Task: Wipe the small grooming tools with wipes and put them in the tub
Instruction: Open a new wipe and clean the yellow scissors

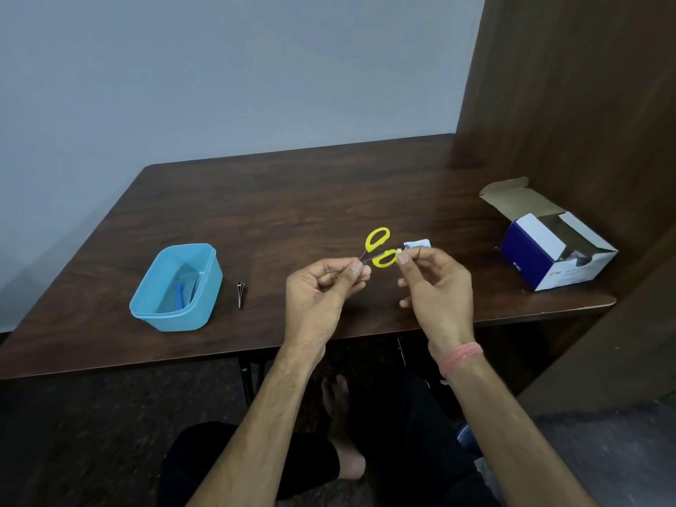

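My left hand [325,287] pinches the blades of small scissors with yellow handles [378,247], holding them above the table, handles pointing away. My right hand [435,287] pinches a small white wipe [401,255] against the nearer yellow handle loop. A blue plastic tub [175,287] stands at the left of the table and holds a blue-handled tool [179,295] and another pale item. A small metal tool [240,292] lies on the table just right of the tub.
An open blue-and-white cardboard box [548,247] sits at the right of the dark wooden table [292,199], beside a wooden side panel [585,104]. A small white wrapper [417,244] lies on the table behind my right hand. My legs are below the table edge.
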